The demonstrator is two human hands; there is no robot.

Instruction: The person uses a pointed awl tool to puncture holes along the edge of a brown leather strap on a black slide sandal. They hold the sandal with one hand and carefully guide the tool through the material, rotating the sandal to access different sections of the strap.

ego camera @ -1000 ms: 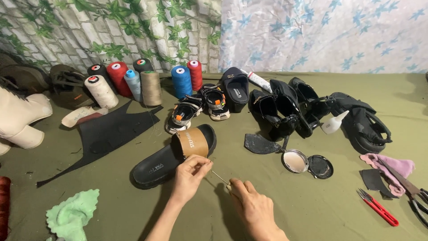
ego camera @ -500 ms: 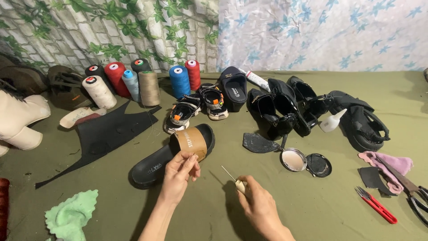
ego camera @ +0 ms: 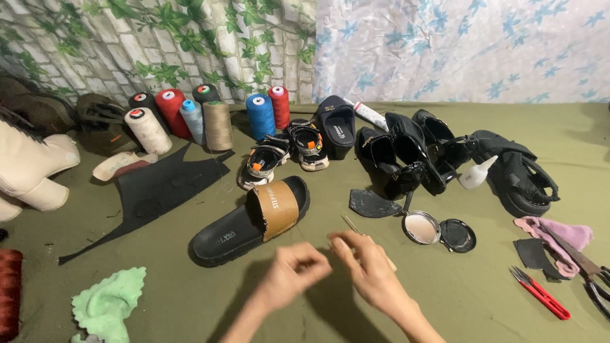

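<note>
I see my left hand (ego camera: 293, 270) pinching blurred, maybe thread; right hand (ego camera: 365, 267) grips awl (ego camera: 351, 224). Slide sandal (ego camera: 251, 219) untouched; stitching not begun, I'd judge.

Olive-green cloth (ego camera: 483, 298) covering the whole work surface, creased, running from under the hands to the walls. Far ahead and to the left: wall sheet (ego camera: 76, 51) printed as pale stone blocks with green ivy. Far ahead and to the right: pale sheet (ego camera: 470, 44) with blue leaf print. Seam between the two straight ahead. Even, soft light; faint shadows.
</note>
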